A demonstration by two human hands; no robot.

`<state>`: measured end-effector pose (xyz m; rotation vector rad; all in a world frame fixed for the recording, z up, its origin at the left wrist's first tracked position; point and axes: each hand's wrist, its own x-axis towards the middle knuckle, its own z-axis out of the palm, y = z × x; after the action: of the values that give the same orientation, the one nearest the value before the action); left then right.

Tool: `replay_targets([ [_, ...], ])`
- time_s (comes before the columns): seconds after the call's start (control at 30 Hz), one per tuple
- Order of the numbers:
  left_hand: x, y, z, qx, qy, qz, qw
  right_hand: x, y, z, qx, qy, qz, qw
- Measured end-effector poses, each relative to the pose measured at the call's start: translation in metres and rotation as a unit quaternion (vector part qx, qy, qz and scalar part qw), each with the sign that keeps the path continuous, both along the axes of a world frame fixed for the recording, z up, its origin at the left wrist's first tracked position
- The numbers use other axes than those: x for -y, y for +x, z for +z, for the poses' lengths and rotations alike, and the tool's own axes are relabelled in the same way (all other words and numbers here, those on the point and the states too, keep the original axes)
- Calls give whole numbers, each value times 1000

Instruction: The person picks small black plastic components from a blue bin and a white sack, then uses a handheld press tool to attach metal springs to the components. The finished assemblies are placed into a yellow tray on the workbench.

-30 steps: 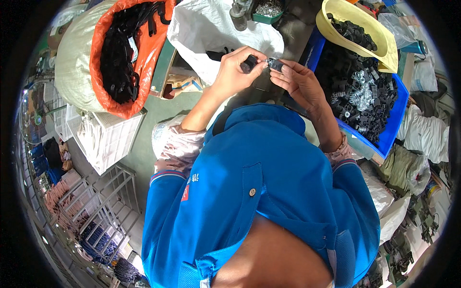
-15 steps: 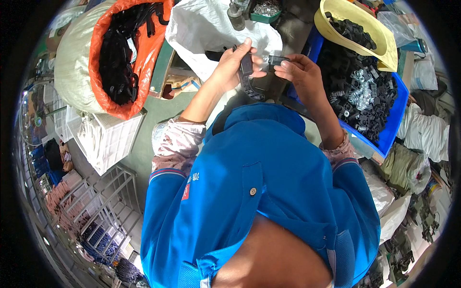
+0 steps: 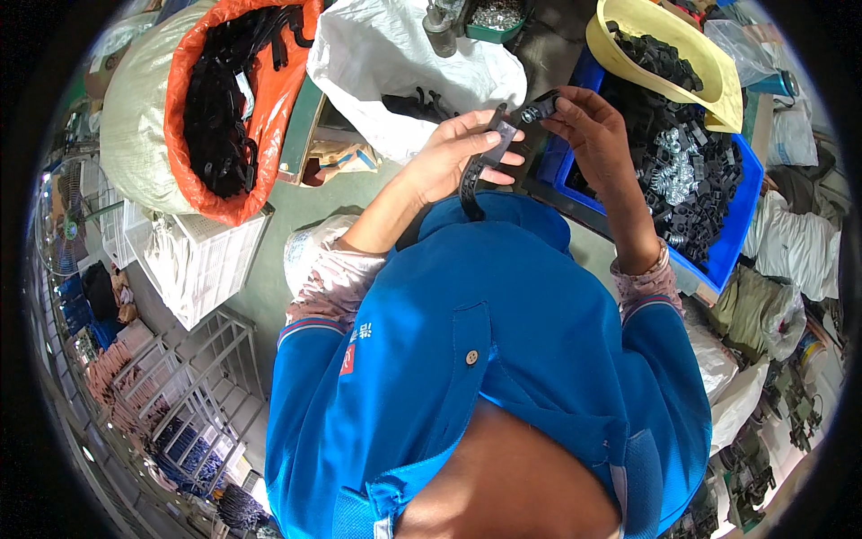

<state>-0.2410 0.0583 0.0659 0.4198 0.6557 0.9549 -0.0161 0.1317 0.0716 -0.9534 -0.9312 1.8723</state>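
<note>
Black and curved, the strip lies across the left hand, thumb pressed on top, fingers fanned out beneath. Over to the right hand: thumb and fingertips pinch a small, shiny black clip, just beside the strip's far end. Farther out, a creased white sack; right, coiled silvery springs in a smooth blue bin; left, a crinkly orange bag.
</note>
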Motion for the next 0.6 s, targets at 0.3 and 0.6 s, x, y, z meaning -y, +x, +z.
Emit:
replay_targets([
  [0.3,3,6,12,-127,87,-28,988,-11,-1,5,35,70,25,997],
  [0.6,3,10,11,-168,100,-37,980,-9,-1,11,88,96,51,990],
])
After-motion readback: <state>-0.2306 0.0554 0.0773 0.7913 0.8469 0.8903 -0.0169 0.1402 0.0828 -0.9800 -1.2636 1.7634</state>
